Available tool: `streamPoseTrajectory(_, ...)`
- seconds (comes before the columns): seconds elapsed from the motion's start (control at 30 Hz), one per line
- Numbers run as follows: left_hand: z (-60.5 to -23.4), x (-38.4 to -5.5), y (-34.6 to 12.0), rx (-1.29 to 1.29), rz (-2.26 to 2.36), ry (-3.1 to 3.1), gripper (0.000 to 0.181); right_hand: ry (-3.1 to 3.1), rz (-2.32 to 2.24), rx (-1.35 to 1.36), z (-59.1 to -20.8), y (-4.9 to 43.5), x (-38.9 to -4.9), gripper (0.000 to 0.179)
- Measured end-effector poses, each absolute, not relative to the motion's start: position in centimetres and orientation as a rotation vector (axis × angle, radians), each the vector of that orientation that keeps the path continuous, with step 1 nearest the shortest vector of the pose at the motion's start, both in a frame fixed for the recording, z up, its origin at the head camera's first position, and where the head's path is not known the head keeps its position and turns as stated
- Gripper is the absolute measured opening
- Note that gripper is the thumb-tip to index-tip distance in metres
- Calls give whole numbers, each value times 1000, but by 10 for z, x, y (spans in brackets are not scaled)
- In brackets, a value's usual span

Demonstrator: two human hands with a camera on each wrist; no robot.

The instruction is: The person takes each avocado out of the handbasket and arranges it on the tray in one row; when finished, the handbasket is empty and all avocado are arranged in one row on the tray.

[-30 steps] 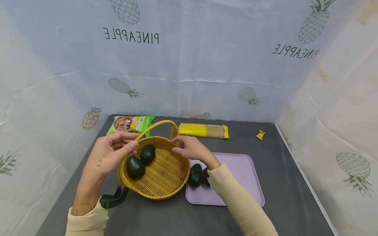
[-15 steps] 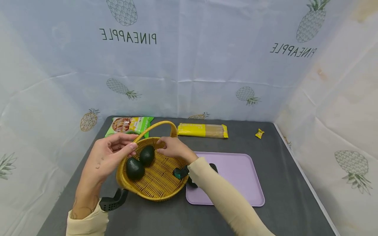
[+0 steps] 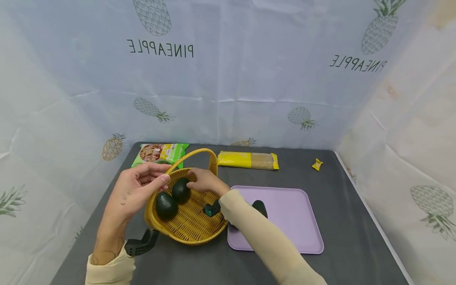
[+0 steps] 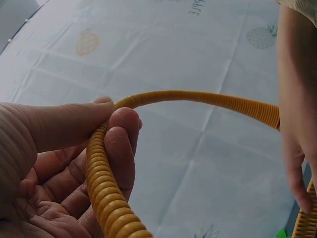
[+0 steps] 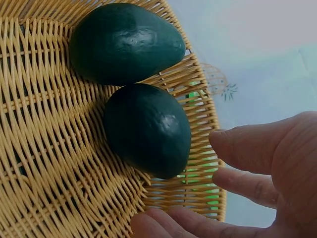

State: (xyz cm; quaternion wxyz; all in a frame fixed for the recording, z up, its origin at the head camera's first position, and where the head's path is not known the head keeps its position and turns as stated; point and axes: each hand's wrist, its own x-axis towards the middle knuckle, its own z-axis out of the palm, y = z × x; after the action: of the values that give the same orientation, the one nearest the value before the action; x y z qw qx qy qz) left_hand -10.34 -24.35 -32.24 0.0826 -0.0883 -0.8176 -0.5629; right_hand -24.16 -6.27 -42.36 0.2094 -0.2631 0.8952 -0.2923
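Observation:
A yellow wicker basket [image 3: 199, 225] holds two dark green avocados, one [image 3: 166, 206] at its left side and the other [image 3: 181, 190] just behind it. My left hand [image 3: 133, 192] pinches the basket's handle [image 4: 106, 196] between thumb and fingers. Over the basket, my right hand [image 3: 206, 181] reaches in beside the rear avocado; in the right wrist view its thumb and fingers are spread, with a gap to the avocado [image 5: 147, 130]. Another avocado [image 3: 259, 207] lies on the purple tray [image 3: 288, 217], partly hidden by my right sleeve.
Behind the basket lies a green snack bag [image 3: 160, 153], with a yellow noodle packet [image 3: 248, 160] to its right. A small yellow wrapped candy [image 3: 317, 164] sits at the back right. Printed curtains [image 3: 256, 79] enclose the dark table [image 3: 342, 221].
My right hand has moved left from the basket's right rim to beside the rear avocado. The left hand keeps its grip on the handle.

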Motion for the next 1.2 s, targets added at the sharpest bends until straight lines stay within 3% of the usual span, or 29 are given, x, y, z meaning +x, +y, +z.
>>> streamPoseTrajectory(0.9,-324,-103,-245,-232,-1720,-2442,27,2475,-627,-818,-441,-97,-239,47)
streamPoseTrajectory(1.2,-324,-103,-245,-224,-1711,-2440,28,2456,-631,-879,-444,-99,-240,36)
